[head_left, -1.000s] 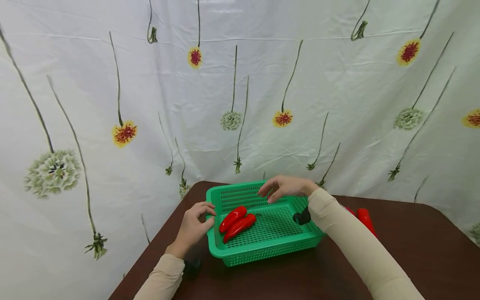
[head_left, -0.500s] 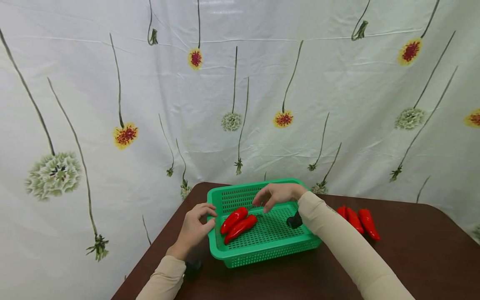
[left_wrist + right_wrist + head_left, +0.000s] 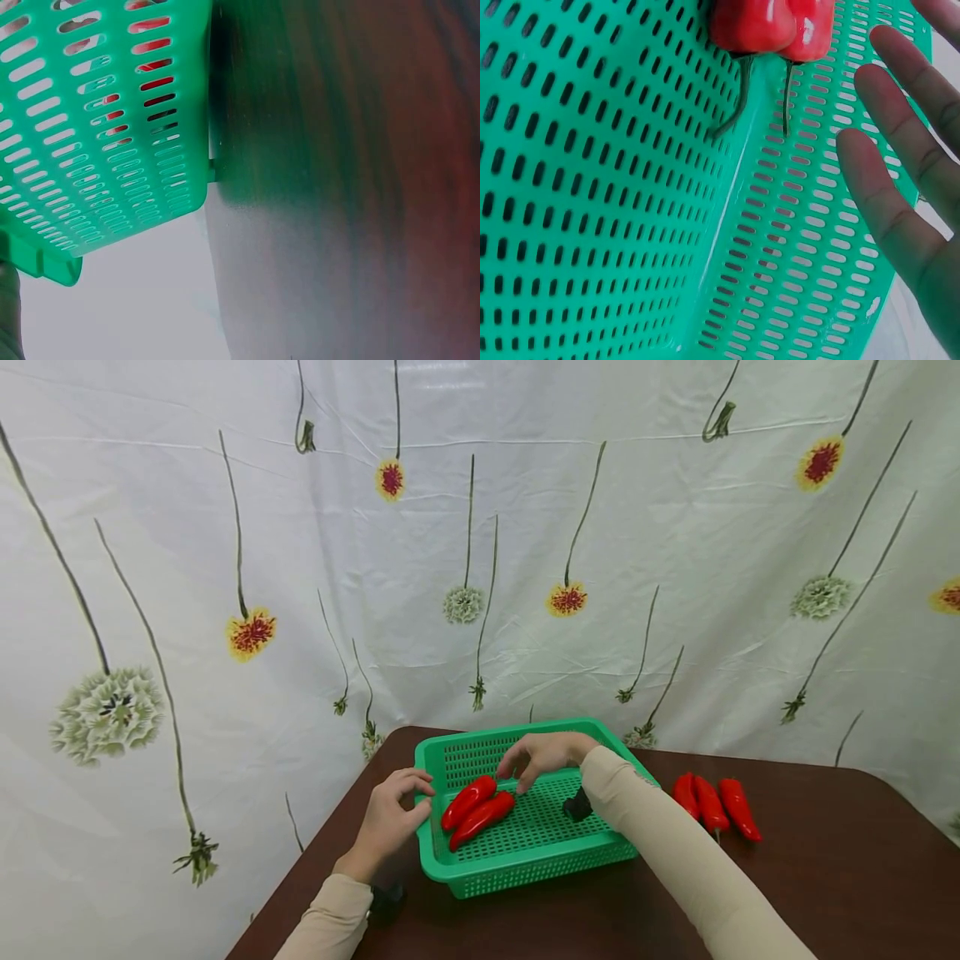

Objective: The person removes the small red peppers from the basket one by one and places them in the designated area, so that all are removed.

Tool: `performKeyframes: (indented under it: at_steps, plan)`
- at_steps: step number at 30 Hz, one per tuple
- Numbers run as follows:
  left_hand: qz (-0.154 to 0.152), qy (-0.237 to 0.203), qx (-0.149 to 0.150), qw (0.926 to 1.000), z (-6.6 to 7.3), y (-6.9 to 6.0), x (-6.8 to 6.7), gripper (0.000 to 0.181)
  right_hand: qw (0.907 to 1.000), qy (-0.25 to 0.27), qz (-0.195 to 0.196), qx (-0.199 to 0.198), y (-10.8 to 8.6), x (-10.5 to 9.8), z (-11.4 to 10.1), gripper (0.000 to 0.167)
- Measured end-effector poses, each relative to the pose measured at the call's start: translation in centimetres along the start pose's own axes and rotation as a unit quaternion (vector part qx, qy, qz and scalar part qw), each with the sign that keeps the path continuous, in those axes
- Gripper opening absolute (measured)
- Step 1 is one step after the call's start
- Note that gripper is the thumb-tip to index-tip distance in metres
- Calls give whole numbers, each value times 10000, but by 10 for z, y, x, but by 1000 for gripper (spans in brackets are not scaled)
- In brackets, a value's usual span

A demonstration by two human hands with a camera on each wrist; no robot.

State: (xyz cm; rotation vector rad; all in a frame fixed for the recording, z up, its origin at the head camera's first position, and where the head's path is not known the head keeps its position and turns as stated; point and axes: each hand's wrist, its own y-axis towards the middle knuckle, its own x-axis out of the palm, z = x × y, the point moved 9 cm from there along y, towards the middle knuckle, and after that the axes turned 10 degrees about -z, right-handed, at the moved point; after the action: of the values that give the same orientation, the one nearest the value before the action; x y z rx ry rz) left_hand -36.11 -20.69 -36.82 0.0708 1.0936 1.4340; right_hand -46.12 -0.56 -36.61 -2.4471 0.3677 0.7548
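Two red chili peppers lie side by side in the left part of a green plastic basket (image 3: pixel 540 856). The nearer chili pepper (image 3: pixel 482 820) slants beside the farther chili pepper (image 3: pixel 468 802); both green stems show in the right wrist view. At the basket's left rim, my left hand (image 3: pixel 390 814) has its fingers bent over the edge with the thumb close by; the left wrist view shows little of it. My right hand (image 3: pixel 543 758) reaches over the basket just right of the peppers. Its fingers are spread and apart from the peppers, holding nothing.
Three more red chili peppers lie on the dark brown table (image 3: pixel 825 860) right of the basket, including a rightmost pepper (image 3: pixel 739 810). My right forearm passes in front of the basket's right side. A white flowered curtain (image 3: pixel 525 552) hangs behind the table.
My right hand has moved left and lower over the basket, nearer the two peppers. The peppers on the right have come into fuller view. My left hand has stayed at the rim.
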Motion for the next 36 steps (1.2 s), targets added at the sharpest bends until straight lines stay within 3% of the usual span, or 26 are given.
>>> performKeyframes:
  at_steps: [24,36]
  plan:
    - [29,46,-17,10000,-1,-1,-1,22,9995,234,94,194,29,11,11,42]
    - [43,46,-34,10000,-2,0,-1,18,9989,-59,74,467,33,17,18,39]
